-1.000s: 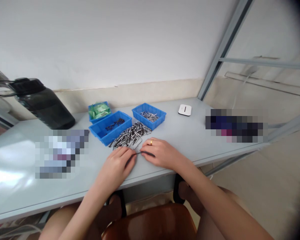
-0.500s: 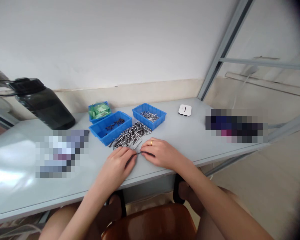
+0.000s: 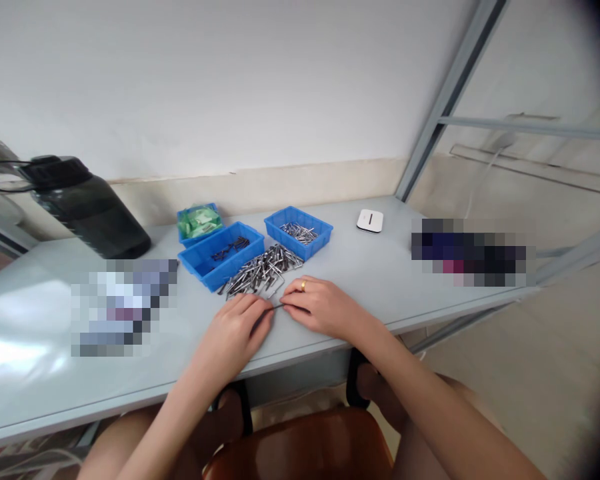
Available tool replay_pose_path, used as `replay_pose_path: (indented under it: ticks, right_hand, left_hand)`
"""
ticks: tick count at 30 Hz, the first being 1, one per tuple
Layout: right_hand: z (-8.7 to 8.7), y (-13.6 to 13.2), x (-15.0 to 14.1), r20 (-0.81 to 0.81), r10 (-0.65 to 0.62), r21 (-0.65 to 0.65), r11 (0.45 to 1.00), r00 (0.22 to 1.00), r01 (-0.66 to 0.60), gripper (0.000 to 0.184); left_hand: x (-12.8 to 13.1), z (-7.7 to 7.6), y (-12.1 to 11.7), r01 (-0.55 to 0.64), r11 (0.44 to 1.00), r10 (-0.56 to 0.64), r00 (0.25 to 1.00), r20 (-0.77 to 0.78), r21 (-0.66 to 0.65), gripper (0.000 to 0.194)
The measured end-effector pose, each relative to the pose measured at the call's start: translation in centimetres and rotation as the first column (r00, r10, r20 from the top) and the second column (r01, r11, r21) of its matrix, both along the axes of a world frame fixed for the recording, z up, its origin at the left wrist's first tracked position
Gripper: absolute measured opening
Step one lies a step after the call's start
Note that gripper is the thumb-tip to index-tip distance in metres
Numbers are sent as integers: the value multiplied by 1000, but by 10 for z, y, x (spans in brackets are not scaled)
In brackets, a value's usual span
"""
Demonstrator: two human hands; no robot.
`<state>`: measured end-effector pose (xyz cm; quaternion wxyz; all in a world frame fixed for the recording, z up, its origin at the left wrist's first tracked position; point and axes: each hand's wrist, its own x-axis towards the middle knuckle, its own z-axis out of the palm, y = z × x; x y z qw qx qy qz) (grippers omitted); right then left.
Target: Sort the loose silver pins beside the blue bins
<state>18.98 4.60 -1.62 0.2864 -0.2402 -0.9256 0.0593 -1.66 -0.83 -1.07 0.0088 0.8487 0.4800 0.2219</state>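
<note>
My left hand and my right hand rest near the table's front edge, fingers curled inward and tips close together. Between them runs a thin dark rod, pinched at both ends; the fingers hide its ends, so its exact kind is unclear. A gold ring is on my right hand. Just beyond the fingertips lies a loose pile of metal screw-like pieces, silver and dark mixed. A thin bent wire-like piece sits at the pile's near side.
Behind the pile stand a blue bin with dark pieces, another blue bin with silver pieces, and a small blue bin holding green packaging. A dark bottle is at left, a white device at right. Blurred items flank both sides.
</note>
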Motion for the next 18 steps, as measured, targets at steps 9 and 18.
replay_pose_path:
  ticks: [9, 18]
  right_hand:
    - [1, 0, 0, -1, 1, 13, 1000, 1000, -1, 20]
    - [1, 0, 0, 13, 7, 18, 1000, 1000, -7, 20]
  left_hand:
    - [1, 1, 0, 3, 1000, -3, 1000, -5, 4, 15]
    - [0, 1, -1, -4, 1000, 4, 1000, -3, 1, 17]
